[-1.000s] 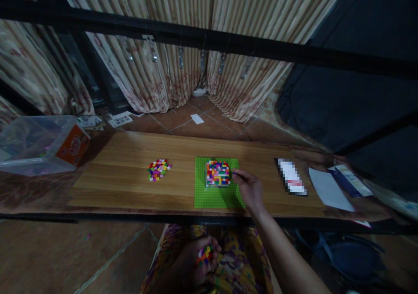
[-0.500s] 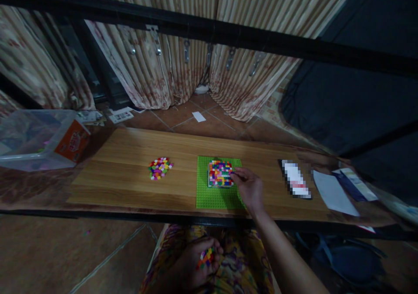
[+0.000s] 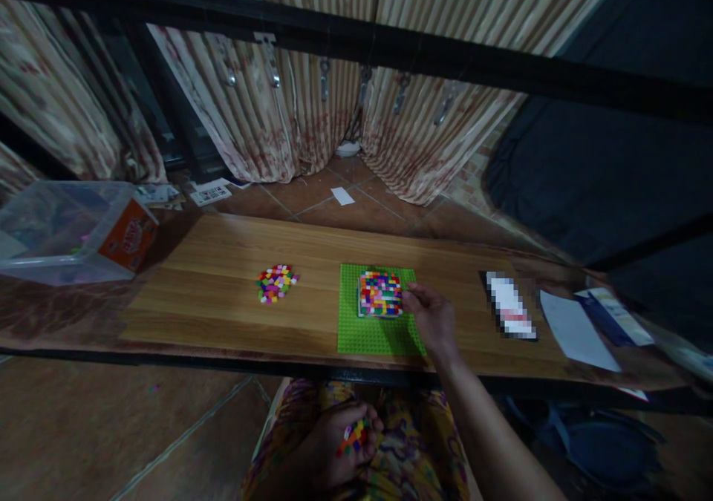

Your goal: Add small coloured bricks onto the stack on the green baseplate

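The desk [image 3: 223, 293] runs wide in front of me, its near edge a dark strip just above my lap, its far edge giving onto tiled floor and striped curtains [image 3: 312, 115]. A black bar [image 3: 390, 48] crosses high in my view. The green baseplate [image 3: 379, 330] lies near the desk's front edge, a little right of centre, with bare green studs left along its near side. To its left there is open wood up to a small pile of loose bricks [image 3: 277, 283], and more open wood beyond that before the clear plastic bin [image 3: 67, 230] at the far left end. To the right, open wood separates the plate from a blurred flat object [image 3: 511, 308], with a white sheet [image 3: 576, 330] and a booklet [image 3: 613, 315] farther out.

The block of many-coloured bricks [image 3: 379, 294] sits on the far half of the baseplate. My right hand [image 3: 431, 319] rests over the plate's right edge, fingers curled in and pinched together at the block's right side; they touch or all but touch it, and I cannot tell whether a brick sits between the fingertips.

My left hand [image 3: 334, 449] is down in my lap, below the desk edge, cupped half shut around a handful of small bricks [image 3: 352, 436] that show between thumb and fingers.
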The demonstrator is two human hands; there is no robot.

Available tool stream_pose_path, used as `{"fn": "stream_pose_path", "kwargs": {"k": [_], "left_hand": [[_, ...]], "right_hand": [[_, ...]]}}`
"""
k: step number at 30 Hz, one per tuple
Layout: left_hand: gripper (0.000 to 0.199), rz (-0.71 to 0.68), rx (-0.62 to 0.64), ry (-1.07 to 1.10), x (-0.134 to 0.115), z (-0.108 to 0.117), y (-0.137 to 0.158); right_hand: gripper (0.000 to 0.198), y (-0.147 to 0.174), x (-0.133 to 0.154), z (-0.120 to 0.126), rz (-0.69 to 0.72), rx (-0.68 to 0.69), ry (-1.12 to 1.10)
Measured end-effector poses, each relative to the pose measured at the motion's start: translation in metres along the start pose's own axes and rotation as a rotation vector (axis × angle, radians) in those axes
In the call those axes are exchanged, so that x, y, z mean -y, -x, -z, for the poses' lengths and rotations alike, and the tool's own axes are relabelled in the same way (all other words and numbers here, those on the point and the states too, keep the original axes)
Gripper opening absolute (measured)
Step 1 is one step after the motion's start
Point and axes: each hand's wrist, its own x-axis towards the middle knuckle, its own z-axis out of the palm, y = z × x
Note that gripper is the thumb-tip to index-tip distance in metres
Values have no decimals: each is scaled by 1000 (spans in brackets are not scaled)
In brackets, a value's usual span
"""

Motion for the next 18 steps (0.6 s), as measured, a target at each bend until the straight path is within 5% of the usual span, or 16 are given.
{"fn": "stream_pose_path", "kwargs": {"k": [18], "left_hand": [[10,22,33,-20,1,4,-5]], "right_hand": [[34,1,3,-5,164,12,288]]}}
